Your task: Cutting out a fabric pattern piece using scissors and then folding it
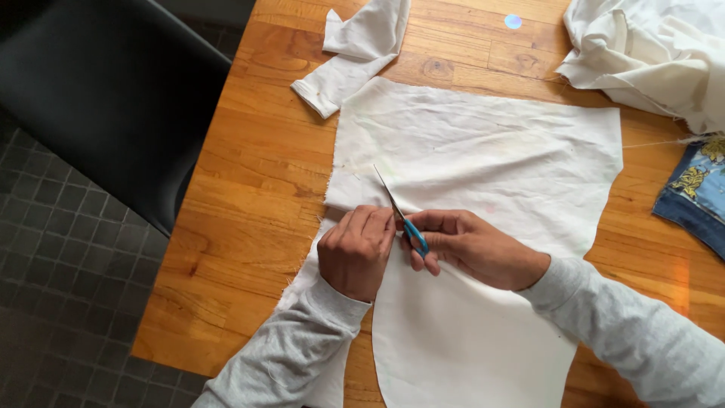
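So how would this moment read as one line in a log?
right hand: holds blue-handled scissors, cutting | left hand: pressing flat white cloth | surface: wooden table

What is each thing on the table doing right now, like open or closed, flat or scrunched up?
scissors: blades apart, cutting into the cloth
white cloth: spread flat, wrinkled, partly cut
right hand: closed around the blue scissor handles
left hand: curled, pressing on the cloth edge
sleeve piece: folded, lying loose
cream fabric pile: scrunched up
denim piece: flat at the table edge
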